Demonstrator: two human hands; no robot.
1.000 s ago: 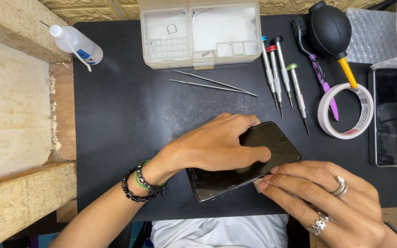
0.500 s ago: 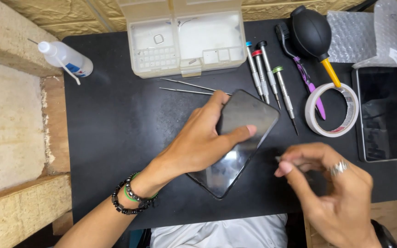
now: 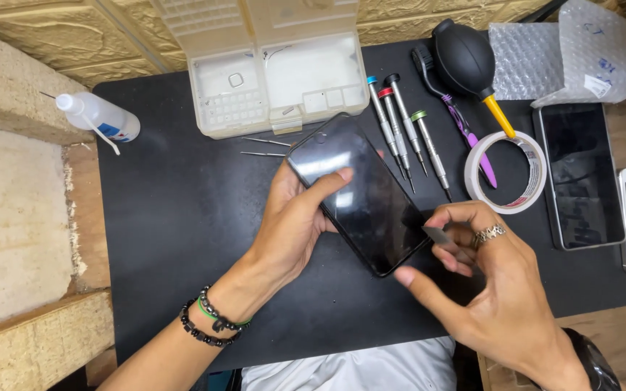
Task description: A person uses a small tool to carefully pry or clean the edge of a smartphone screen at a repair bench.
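Upper frame: clear plastic parts box [image 3: 277, 80], squeeze bottle [image 3: 99, 116], three screwdrivers [image 3: 403, 127], black air blower [image 3: 465, 61], tape roll [image 3: 506, 172], bubble wrap [image 3: 566, 54].

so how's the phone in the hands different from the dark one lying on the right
The held phone is lifted off the black mat, tilted diagonally, gripped by the left hand, with the right hand at its lower edge. The dark phone lies flat and untouched beside the tape roll, roughly square to the mat's edge. Both show dark, unlit glass faces.
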